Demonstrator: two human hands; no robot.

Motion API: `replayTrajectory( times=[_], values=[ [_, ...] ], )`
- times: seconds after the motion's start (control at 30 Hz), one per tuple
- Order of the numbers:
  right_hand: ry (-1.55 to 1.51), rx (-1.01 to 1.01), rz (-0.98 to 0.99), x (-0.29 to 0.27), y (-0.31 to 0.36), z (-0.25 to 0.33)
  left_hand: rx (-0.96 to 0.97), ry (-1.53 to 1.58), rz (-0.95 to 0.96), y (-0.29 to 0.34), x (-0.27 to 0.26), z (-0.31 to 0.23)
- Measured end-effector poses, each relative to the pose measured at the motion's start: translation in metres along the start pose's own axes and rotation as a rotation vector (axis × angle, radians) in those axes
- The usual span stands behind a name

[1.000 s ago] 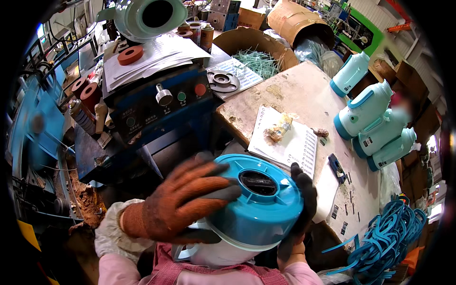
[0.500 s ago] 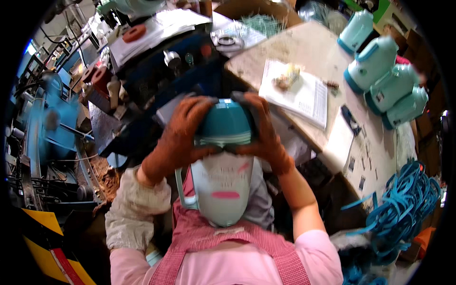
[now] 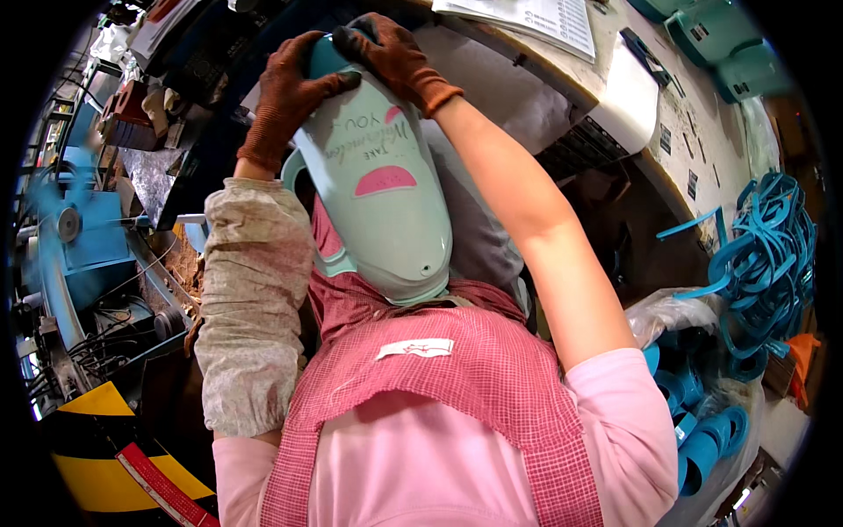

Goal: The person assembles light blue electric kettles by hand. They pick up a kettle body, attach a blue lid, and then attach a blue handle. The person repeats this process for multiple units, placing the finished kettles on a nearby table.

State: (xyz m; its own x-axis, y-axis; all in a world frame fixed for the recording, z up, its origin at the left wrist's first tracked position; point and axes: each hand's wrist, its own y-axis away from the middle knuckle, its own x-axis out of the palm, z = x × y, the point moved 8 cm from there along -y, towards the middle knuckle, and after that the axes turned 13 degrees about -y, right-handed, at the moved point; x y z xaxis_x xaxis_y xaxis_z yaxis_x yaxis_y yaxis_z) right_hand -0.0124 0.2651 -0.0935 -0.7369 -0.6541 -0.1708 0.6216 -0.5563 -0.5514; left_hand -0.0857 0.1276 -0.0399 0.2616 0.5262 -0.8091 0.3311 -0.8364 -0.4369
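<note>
A pale mint-green jug (image 3: pixel 386 220) with pink slice prints and dark lettering lies tilted across my lap, its near end against my red checked apron (image 3: pixel 351 351). Its handle (image 3: pixel 294 171) is on the left side. At the far end, a dark teal base (image 3: pixel 325 58) shows between my gloves. My left hand (image 3: pixel 285 92), in a brown-orange work glove, grips the base's left side, thumb across the front. My right hand (image 3: pixel 395 66), gloved alike with dark fingertips, wraps round the right side of that end. Both sets of fingers are closed on the jug.
The worktable (image 3: pixel 654 162) at the right bears printed sheets (image 3: pixel 536 19) and more mint-green jugs (image 3: pixel 711 35). Below it, blue plastic strips (image 3: pixel 764 255) are heaped near blue rings (image 3: pixel 702 448) in a clear bag. Blue machinery (image 3: pixel 88 228) stands at the left, with a yellow-black striped panel (image 3: pixel 97 439) nearby.
The jug and both hands have shifted up and left in view, and the jug now tilts more. More of its printed side shows. My head view has moved down toward the apron.
</note>
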Motion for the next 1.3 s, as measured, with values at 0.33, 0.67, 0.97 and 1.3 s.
replayTrajectory(
  times=[0.33,0.67,0.97,1.3],
  values=[
    [0.217,-0.126,-0.222,0.032,0.019,0.028,-0.008,-0.388,0.014,0.021,-0.009,0.008],
    [-0.474,-0.115,0.393,-0.007,-0.028,0.087,-0.229,0.75,-0.092,0.046,-0.074,0.049],
    [-0.421,-0.401,0.444,-0.055,-0.042,0.157,-0.103,1.085,-0.146,-0.003,-0.047,-0.009],
    [-0.652,0.183,-0.062,-0.098,-0.035,0.085,-0.141,1.159,0.06,0.001,-0.036,0.014]
  ],
)
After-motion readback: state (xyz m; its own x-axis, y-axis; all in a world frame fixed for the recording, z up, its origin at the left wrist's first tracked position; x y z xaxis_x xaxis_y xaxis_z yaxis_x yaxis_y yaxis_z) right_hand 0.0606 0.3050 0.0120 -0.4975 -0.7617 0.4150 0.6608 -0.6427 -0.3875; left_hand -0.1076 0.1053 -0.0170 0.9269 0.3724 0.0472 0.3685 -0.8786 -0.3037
